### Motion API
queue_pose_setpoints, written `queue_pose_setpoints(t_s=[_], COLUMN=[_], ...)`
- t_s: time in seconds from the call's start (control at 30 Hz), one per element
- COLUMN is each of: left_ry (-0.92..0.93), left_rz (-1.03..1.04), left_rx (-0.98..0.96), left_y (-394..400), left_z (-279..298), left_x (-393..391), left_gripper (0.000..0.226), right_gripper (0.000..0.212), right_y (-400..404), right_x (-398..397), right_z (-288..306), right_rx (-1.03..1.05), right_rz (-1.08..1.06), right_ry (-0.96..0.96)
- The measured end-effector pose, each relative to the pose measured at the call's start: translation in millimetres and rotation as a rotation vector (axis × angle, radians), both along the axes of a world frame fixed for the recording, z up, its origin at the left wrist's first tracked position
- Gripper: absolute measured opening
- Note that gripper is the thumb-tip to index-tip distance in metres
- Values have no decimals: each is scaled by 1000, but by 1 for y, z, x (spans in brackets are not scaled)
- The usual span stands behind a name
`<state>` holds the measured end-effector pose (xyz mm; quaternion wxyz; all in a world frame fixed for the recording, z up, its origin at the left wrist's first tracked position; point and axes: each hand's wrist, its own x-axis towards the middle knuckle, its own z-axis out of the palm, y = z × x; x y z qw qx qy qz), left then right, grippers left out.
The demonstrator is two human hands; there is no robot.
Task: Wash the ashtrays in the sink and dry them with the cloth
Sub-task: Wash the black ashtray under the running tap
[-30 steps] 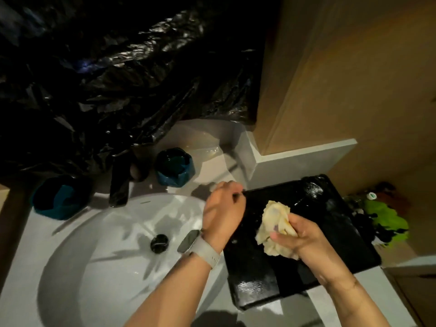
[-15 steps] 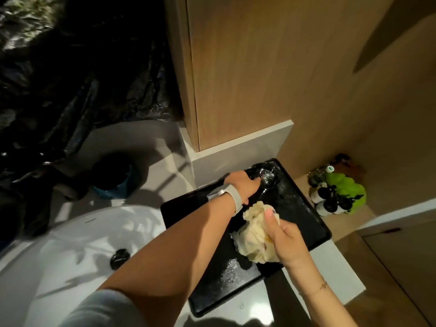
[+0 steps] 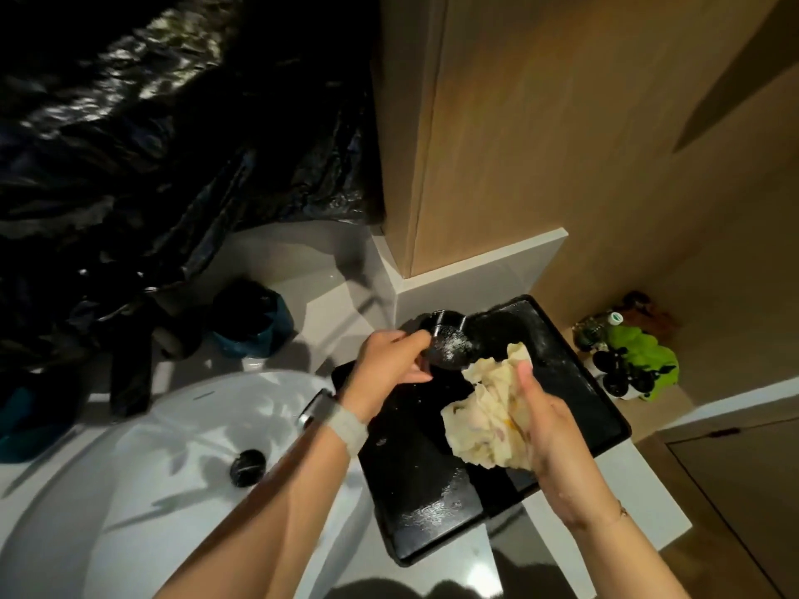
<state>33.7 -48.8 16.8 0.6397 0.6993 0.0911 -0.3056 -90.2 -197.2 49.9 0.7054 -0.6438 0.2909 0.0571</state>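
While her left hand (image 3: 391,361) grips a black ashtray (image 3: 445,343) by its rim at the tray's (image 3: 432,525) far corner beside the sink (image 3: 142,464), her right hand (image 3: 549,421) clutches the bunched cloth (image 3: 488,408) close by, seemingly ready to dry it.

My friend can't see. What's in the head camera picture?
The left hand holds a black ashtray over a wet black tray, while the right hand grips a crumpled cream cloth. A white sink sits left.

Black ashtray (image 3: 447,345), black tray (image 3: 432,503); cream cloth (image 3: 488,421); white sink (image 3: 142,460); teal ashtray (image 3: 255,326).
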Motion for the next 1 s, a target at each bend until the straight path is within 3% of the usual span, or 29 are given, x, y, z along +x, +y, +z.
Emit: queue_pose_setpoints(t_s=[0.1,0.27,0.43,0.57,0.7,0.93,1.0], left_ry=[80,90,148,165,147,149,146], left_rz=[200,470,522,605,543,516,506], left_rx=[-205,-318,-330,-374,-369,-364,-364], left_y=[66,169,234,259,269,283,286], left_z=[5,-20,-52,-76,-81,-84,-85], left_x=[-21,-45,-57,-55,-54,-62,-64], left_gripper=[13,31,31,15,31,33,33], right_gripper=[53,56,54,53,60,35,38], right_y=[29,90,148,180,194,203,203], right_x=[14,30,42,61,63,70,66], right_z=[10,17,7,-17,-39,-57,-62], right_rx=[1,-35,-1,1,51,-105,-93], right_rz=[-18,138,243,229,280,313,325], right_ry=[21,-33,-56,37,60,127,111])
